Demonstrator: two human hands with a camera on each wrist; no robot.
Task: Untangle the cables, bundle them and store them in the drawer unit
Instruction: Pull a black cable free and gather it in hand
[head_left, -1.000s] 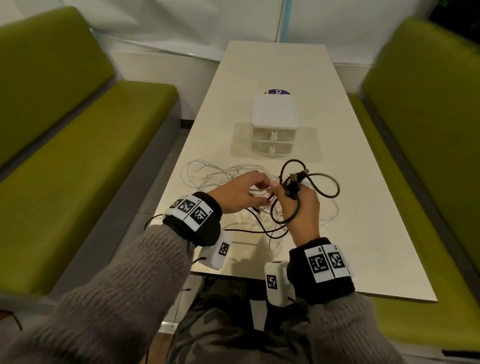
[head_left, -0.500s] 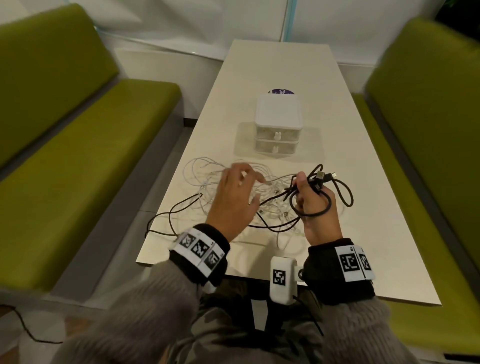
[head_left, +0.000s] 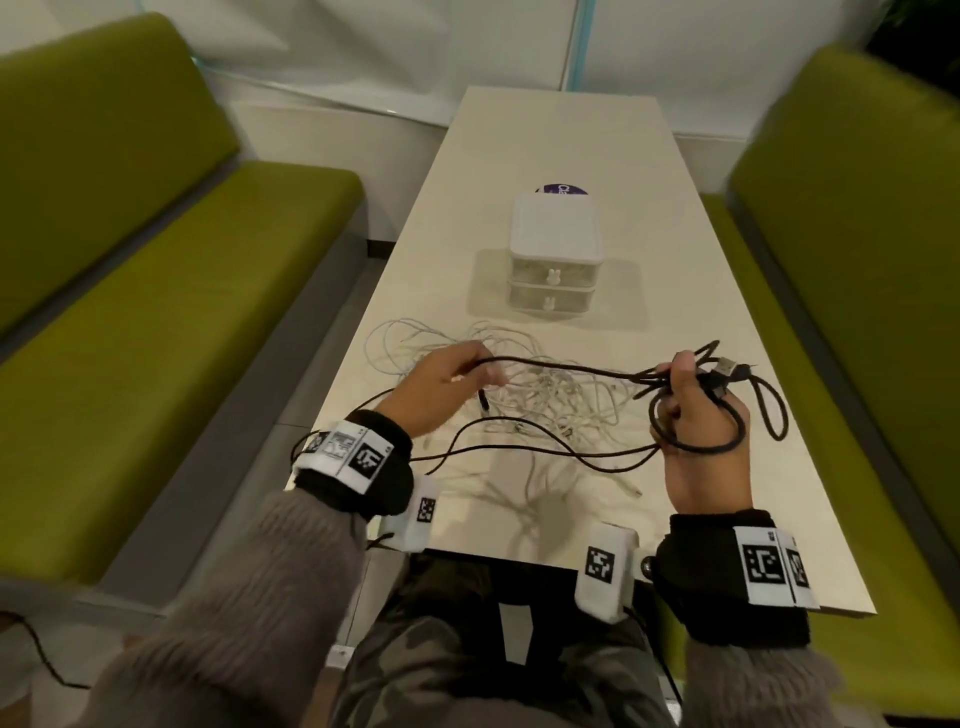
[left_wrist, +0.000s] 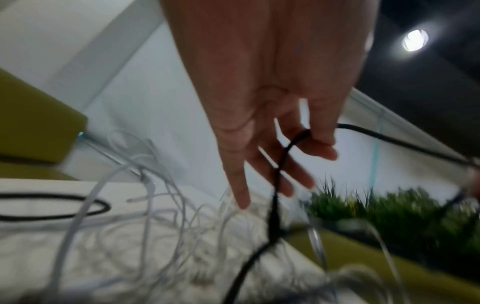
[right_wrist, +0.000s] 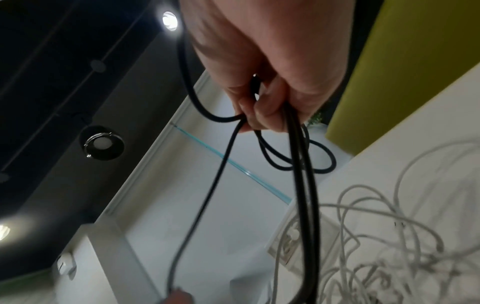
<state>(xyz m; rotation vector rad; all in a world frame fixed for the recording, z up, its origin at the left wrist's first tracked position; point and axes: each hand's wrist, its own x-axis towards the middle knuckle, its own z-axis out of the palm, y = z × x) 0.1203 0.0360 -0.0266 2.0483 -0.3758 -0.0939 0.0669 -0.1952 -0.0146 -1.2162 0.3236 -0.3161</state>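
Observation:
A black cable (head_left: 571, 370) stretches in the air between both hands above the table (head_left: 519, 156). My left hand (head_left: 475, 371) pinches one strand of it; the left wrist view shows the black cable (left_wrist: 275, 205) passing under a curled finger of the left hand (left_wrist: 285, 164). My right hand (head_left: 685, 379) grips several coiled loops with the USB plug sticking out, and the loops of the black cable (right_wrist: 303, 185) hang from the right hand (right_wrist: 262, 111). Below lies a tangle of white cables (head_left: 545, 400) (left_wrist: 145, 205) (right_wrist: 389, 246). The white drawer unit (head_left: 556, 244) stands behind, both drawers closed.
Green benches (head_left: 156, 312) (head_left: 857, 260) flank the narrow table. A purple sticker (head_left: 563, 189) shows behind the drawer unit. Part of the black cable trails over the table's left edge (head_left: 332, 415). The near table edge (head_left: 727, 597) is just in front of my wrists.
My left hand, open over the white tangle before, now pinches a black strand and has drawn it left. My right hand has moved right with the coil, pulling the strand taut.

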